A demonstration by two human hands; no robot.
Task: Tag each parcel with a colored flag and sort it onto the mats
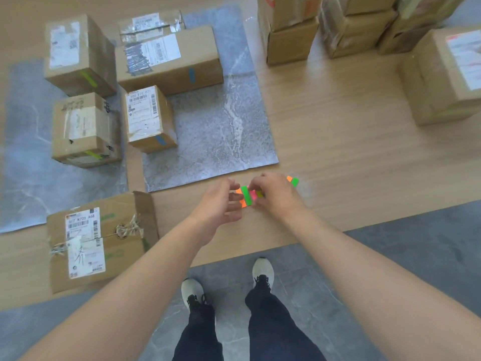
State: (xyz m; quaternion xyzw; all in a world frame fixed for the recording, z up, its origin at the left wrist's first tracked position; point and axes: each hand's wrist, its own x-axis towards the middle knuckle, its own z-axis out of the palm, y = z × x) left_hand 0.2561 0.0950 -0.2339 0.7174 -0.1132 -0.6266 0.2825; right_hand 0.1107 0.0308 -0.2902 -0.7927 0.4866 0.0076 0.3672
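1 flag pad (246, 196), pinched between left hand (221, 204) and right hand (277, 195).

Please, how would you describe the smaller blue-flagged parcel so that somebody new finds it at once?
Look at the right grey mat on the wooden table. At its left edge, in front of a wide parcel, stands the small parcel. Both are flagged blue, but this one is nearly cube-shaped, with a white barcode label covering its top.

Two grey mats (223, 131) are carrying five parcels (169, 56), two left, three right; another parcel (101, 241) is sitting in front; left hand (221, 201) and right hand (276, 196) are pinching one flag pad (247, 195).
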